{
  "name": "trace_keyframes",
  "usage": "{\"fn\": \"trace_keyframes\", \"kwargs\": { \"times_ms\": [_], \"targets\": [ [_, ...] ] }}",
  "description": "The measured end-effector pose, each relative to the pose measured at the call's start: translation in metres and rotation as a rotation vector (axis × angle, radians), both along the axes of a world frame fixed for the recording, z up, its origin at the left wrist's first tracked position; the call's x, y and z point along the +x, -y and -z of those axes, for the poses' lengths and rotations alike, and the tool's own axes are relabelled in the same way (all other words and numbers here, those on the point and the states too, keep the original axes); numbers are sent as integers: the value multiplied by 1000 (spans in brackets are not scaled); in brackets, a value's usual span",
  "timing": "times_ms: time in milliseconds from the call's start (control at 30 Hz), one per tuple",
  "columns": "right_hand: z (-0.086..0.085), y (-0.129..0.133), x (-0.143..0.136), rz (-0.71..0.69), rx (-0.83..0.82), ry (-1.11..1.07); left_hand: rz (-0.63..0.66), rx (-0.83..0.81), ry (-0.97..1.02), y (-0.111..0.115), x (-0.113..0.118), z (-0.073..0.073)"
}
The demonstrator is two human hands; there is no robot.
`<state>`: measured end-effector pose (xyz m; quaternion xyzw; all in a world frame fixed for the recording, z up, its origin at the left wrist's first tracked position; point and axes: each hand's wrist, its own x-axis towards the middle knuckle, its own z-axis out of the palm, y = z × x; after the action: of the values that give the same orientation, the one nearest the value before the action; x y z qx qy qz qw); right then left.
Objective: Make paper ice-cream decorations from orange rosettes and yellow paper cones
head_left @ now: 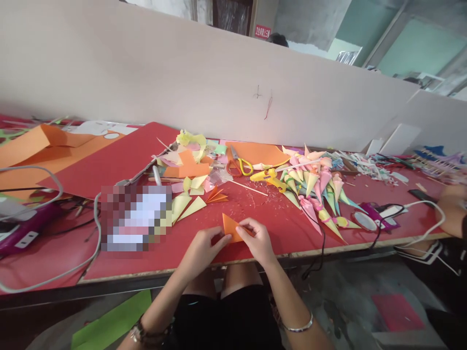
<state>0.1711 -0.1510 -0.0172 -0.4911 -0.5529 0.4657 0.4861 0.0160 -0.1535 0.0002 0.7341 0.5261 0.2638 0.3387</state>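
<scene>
Between my hands is a small folded piece of orange paper (230, 226), with one pointed corner sticking up, just over the table's front edge. My left hand (208, 247) pinches its left side between thumb and fingers. On the right side, my right hand (256, 238) grips the same paper, thumb on its face and fingers behind. Just beyond lies a fan-like folded orange piece (217, 196), beside several yellow paper triangles (189, 209). Scissors (240, 164) with red and yellow handles and a yellow glue gun (268, 180) rest farther back.
A heap of pastel paper cones (317, 180) covers the right of the red table (233, 265). A blurred-out phone-like object (136, 218) lies at left. Purple power strips (379, 217) and cables flank both sides. Another person's arm (452, 206) reaches in at far right.
</scene>
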Motion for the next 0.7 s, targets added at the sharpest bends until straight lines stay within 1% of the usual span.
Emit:
{"fn": "trace_keyframes", "kwargs": {
  "times_ms": [100,233,300,400,500,600,700],
  "targets": [
    [0,0,0,-33,33,48,-43,-14,18,-4,1,3],
    [-3,1,-2,-121,31,163,-23,-10,34,-5,-2,5],
    [-4,2,-3,-107,45,198,9,20,18,-4,-3,7],
    [-3,2,-4,-89,45,183,39,51,-29,-3,-4,11],
    [-2,1,-3,-131,25,161,18,94,-69,-4,-5,15],
    [-2,1,-3,-116,45,182,-3,144,-109,-5,-4,17],
    [-3,1,-2,-111,51,182,-10,185,-159,-4,-5,16]
  ]
}}
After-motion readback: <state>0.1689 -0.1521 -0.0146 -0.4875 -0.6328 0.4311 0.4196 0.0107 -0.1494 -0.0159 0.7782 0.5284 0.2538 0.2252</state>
